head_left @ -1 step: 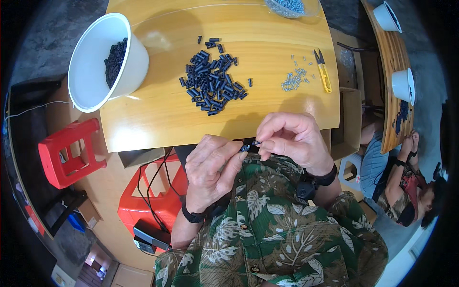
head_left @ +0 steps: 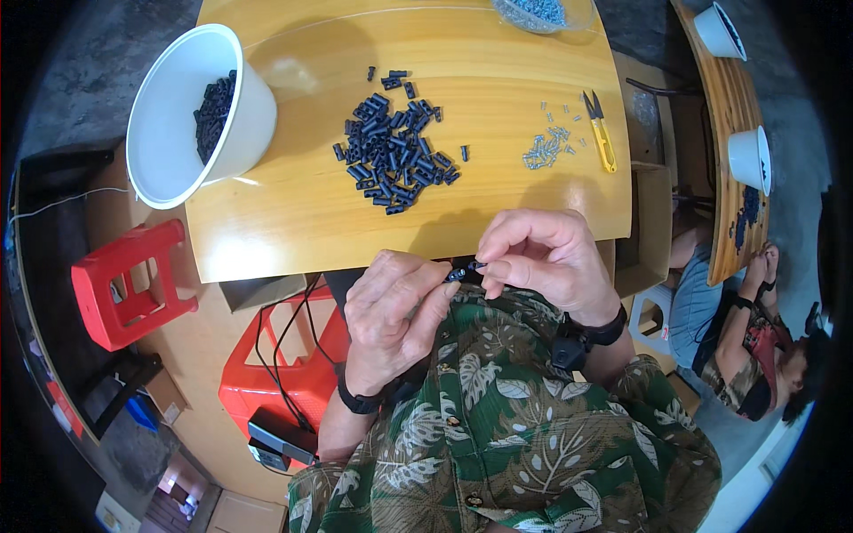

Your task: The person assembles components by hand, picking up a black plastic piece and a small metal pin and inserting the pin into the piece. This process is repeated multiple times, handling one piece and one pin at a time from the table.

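Just off the near edge of the table, my left hand (head_left: pixel 395 306) pinches a small black plastic connector piece (head_left: pixel 456 275) between thumb and fingers. My right hand (head_left: pixel 546 266) is closed in a pinch on a tiny dark part (head_left: pixel 477 266) right beside that piece; whether the two touch, I cannot tell. Beyond my hands lies a heap of black connector pieces (head_left: pixel 395 151) on the table. Small silver screws (head_left: pixel 546 149) are scattered to the right of the heap, beside yellow-handled thread snips (head_left: pixel 601 133).
A white bucket (head_left: pixel 253 124) holding black pieces stands on the wooden table (head_left: pixel 302 231) at left. A clear container of bluish bits (head_left: pixel 538 13) sits at the far edge. Red stools (head_left: pixel 133 284) are at left. Another person (head_left: pixel 755 346) works at a bench on the right.
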`<state>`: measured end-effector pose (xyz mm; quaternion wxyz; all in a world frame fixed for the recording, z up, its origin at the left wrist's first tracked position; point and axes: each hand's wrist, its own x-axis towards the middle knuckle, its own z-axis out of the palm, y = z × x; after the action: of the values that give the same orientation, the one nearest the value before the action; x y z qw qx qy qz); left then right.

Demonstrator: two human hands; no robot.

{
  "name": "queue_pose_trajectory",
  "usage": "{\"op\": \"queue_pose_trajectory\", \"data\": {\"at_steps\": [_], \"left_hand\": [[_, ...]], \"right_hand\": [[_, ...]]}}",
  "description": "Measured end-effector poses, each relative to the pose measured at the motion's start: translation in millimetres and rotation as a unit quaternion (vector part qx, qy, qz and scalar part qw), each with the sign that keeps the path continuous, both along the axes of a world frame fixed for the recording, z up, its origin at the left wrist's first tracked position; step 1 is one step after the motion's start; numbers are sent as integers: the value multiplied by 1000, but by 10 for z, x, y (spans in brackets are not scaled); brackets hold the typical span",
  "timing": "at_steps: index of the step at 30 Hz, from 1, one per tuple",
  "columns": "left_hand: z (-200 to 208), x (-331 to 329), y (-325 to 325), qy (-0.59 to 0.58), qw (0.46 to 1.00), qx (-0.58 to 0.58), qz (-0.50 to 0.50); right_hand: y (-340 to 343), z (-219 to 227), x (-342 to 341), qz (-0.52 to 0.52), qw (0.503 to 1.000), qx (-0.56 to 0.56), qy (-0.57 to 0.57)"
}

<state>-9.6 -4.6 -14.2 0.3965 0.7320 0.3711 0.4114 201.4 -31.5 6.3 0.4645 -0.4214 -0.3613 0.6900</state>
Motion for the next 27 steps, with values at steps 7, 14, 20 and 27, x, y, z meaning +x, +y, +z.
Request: {"op": "queue_pose_trajectory", "data": {"at_steps": [7,14,20,27], "left_hand": [[13,18,2,4,1000,-13,-7],[39,35,12,18,1000,-10,-13],[68,21,37,37,999,-4,-31],[8,21,-7,-1,998,-47,-35]], "right_hand": [[19,45,25,8,998,34,-58],[34,54,45,34,992,56,-111],[77,52,69,56,964,157,-208],[8,102,59,17,987,87,-135]]}}
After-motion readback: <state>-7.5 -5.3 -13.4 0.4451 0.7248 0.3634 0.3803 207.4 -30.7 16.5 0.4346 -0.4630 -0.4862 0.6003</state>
